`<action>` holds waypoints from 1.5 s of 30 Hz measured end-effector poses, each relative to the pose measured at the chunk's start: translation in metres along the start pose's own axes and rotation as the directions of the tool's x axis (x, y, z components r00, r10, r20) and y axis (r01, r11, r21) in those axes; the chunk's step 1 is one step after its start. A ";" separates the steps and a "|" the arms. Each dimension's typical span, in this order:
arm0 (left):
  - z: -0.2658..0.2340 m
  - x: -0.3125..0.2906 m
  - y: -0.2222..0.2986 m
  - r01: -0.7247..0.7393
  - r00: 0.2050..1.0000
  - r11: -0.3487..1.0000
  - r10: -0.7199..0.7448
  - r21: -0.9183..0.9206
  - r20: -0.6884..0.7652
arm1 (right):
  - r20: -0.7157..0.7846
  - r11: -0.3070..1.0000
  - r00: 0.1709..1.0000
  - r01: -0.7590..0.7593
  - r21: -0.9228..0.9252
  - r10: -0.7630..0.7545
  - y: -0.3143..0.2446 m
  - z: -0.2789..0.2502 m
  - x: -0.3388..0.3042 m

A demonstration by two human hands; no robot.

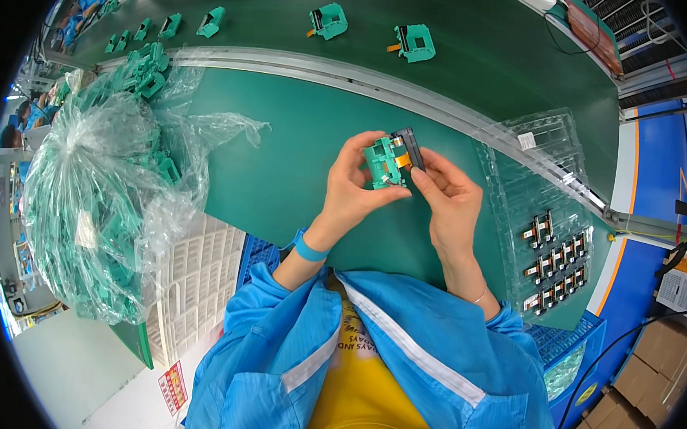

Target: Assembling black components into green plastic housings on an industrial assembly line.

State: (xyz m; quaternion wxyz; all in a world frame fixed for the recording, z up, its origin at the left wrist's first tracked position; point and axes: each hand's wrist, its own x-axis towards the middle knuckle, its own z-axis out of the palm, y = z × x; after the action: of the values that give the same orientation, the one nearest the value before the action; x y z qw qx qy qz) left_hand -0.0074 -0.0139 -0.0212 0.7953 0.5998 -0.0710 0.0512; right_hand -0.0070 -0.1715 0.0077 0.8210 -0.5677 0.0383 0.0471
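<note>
Above the green table, my left hand [353,180] grips a green plastic frame [381,163] between thumb and fingers. My right hand [449,191] pinches a black module [409,146] at the frame's right side. An orange flex cable [402,161] shows between the frame and the module. Whether the module is seated in the frame or only held against it, I cannot tell. A blue band [308,248] circles my left wrist.
Left stands a clear plastic bag [85,199] full of green frames. A clear tray [516,217] with several small black modules [554,263] lies right. Beyond a metal rail [328,74], more green frames [415,43] sit on the dark green belt [496,35]. A white crate [198,276] stands lower left.
</note>
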 end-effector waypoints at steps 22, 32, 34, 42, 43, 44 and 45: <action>-0.003 -0.011 -0.016 0.008 0.995 0.987 -0.024 0.161 0.098 | -0.048 0.992 0.999 0.013 -0.127 -0.020 -0.001 -0.009 -0.011; 0.002 -0.015 -0.017 -0.085 0.996 0.976 0.079 0.200 0.039 | 0.025 0.864 0.946 0.305 -0.400 -0.322 0.004 -0.005 -0.013; 0.001 -0.014 -0.017 -0.078 0.997 0.973 0.075 0.218 0.023 | 0.021 0.914 0.973 0.222 -0.338 -0.228 0.000 -0.004 -0.010; -0.004 -0.008 -0.008 -0.070 0.987 0.958 0.026 0.278 0.159 | 0.137 0.980 0.990 0.008 -0.200 0.020 -0.003 -0.021 0.004; -0.005 -0.008 -0.007 -0.071 0.985 0.955 0.022 0.287 0.170 | 0.146 0.975 0.988 -0.020 -0.220 0.053 -0.005 -0.023 0.004; -0.005 -0.008 -0.007 -0.070 0.986 0.955 0.022 0.288 0.167 | 0.156 0.970 0.984 -0.048 -0.239 0.087 -0.006 -0.023 0.003; -0.004 -0.008 -0.006 -0.078 0.980 0.953 0.020 0.294 0.196 | 0.158 0.970 0.983 -0.049 -0.240 0.089 -0.003 -0.024 0.000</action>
State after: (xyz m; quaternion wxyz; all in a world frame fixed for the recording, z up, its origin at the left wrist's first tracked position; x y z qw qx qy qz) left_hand -0.0141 -0.0115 -0.0296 0.6830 0.7138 -0.1531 0.0235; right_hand -0.0073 -0.1953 0.0023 0.7463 -0.6530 -0.0168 0.1275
